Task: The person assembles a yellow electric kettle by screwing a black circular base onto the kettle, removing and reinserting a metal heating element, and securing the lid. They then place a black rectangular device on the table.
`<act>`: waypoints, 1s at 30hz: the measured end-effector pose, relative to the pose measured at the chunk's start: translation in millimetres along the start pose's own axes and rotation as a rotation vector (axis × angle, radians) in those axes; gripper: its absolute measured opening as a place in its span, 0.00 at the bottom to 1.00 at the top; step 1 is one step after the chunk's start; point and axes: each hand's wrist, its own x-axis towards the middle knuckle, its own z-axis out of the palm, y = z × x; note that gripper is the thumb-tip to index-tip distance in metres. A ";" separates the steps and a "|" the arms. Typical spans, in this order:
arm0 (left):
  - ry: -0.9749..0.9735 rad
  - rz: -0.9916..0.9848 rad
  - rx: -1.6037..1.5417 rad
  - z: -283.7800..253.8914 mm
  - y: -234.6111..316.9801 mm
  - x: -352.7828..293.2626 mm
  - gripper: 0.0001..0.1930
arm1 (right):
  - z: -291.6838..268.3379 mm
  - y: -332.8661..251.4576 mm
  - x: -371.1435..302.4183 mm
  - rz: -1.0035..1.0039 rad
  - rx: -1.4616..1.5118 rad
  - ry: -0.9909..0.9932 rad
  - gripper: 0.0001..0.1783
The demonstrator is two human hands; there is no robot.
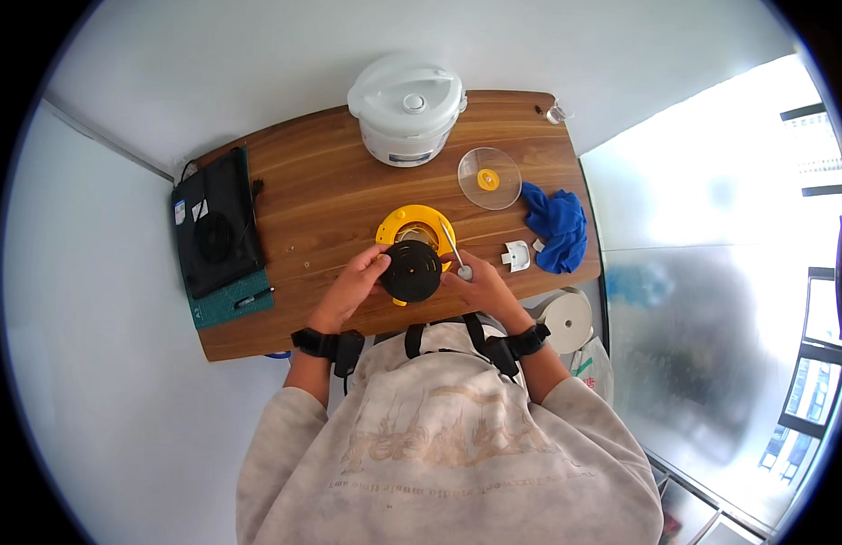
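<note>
Left hand: closed on the left rim of the black slotted disc, fingertips touching its edge.
Right hand: gripping the disc's right rim; thin metal tool also pinched there, slanting up and away toward the yellow base.
Disc position: held between both hands at the near middle of the wooden table, overlapping the near edge of the yellow base; contact with the base not clear.
Key relation: disc dead centre between the hands, neither nearer; round, so no long axis; yellow base just beyond it, away from the body.
Tool axis: near-right to far-left, tip over the base.
Beyond: white rice cooker at the far edge.
Right side: clear round lid with yellow centre, blue cloth, small white part.
Left side: black bag on a green mat.
</note>
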 end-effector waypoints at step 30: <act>0.462 -0.154 0.655 13.0 -48.5 78.0 0.31 | -79.1 203.0 94.8 0.063 -0.540 0.152 0.19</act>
